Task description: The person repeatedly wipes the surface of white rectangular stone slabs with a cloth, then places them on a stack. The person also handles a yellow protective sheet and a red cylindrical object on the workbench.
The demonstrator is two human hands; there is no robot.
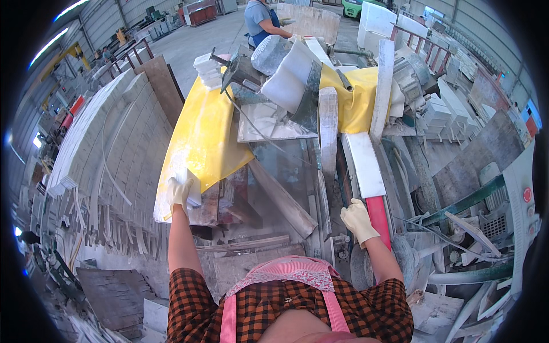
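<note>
My left hand (179, 194), in a pale glove, grips a small white stone block (193, 184) at the near edge of a yellow sheet (200, 134) on the cutting bench. My right hand (358, 220), also gloved, rests on a red bar (378, 216) that runs up into a white guide rail (364, 163) on the right of the saw. The saw's grey guard and motor (269, 71) sit above a dusty white slab (269, 123) at the bench's middle.
A long stack of white stone tiles (108, 137) curves along the left. Another person (260, 22) in blue stands beyond the saw. White blocks (437, 114), scrap strips and a control box with a red button (526, 194) crowd the right.
</note>
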